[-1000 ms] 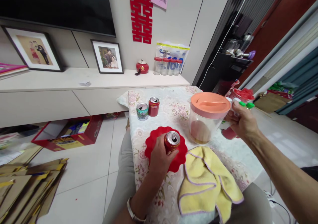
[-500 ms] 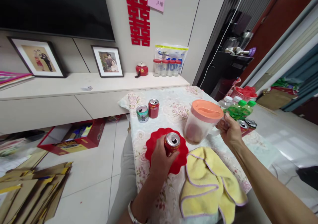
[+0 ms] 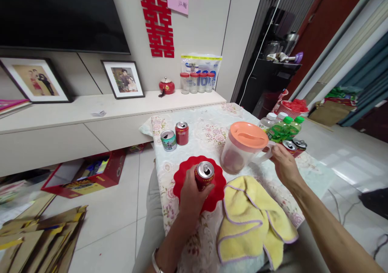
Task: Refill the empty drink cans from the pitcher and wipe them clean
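My left hand is wrapped round a red drink can, upright with its top opened. Below it lies a red scalloped plate; my fingers hide whether the can's base touches it. My right hand has its fingers curled at the outer handle of a clear plastic pitcher with an orange lid. The pitcher stands on the floral tablecloth. A yellow cloth with purple edging lies crumpled in front of the pitcher.
A green can and another red can stand behind the plate. Several bottles and opened cans crowd the table's right side. Along the wall, a white cabinet carries frames and jars. Flattened cardboard lies on the floor.
The view has shifted slightly. My right hand has slid a little outward along the pitcher's handle, which shows more now. My left hand keeps its hold on the can.
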Demonstrator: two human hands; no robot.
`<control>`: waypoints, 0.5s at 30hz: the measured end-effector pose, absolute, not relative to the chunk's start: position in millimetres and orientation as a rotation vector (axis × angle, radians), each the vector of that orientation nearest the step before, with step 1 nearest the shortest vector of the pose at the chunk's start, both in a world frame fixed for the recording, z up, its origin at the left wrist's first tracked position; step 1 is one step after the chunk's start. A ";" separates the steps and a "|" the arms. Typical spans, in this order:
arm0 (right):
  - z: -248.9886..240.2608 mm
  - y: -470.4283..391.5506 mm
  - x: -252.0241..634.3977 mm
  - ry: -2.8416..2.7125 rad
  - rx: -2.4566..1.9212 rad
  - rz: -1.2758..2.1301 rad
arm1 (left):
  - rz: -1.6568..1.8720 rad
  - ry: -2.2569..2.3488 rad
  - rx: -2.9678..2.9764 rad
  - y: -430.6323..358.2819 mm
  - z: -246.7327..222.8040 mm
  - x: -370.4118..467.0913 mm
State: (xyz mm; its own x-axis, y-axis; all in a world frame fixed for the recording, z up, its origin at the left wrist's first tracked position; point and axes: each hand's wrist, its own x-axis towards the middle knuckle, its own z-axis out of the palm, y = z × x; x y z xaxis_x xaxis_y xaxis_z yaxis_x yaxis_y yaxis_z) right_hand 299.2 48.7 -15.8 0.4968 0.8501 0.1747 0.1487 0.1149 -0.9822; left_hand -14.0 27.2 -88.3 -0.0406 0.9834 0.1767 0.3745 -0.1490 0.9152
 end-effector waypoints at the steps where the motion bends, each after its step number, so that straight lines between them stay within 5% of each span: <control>1: -19.5 39.5 301.2 -0.930 -1.432 0.615 | 1.182 1.463 1.580 27.0 -87.8 -14.2; 9: -51.1 -58.3 276.9 -1.115 -1.811 0.552 | 1.230 1.431 1.550 28.1 -88.7 -14.8; 15: -88.5 -83.6 256.7 -1.610 -1.880 0.099 | 1.208 1.382 1.572 30.9 -87.0 -16.7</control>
State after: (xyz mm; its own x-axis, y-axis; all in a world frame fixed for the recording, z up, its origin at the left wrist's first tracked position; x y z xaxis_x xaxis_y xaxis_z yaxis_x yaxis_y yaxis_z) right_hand 256.7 -83.6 -88.5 0.2425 0.9061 0.3466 0.8568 -0.0324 -0.5146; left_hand -16.7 30.9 -87.0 -0.0086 0.9819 0.1894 0.3187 -0.1768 0.9312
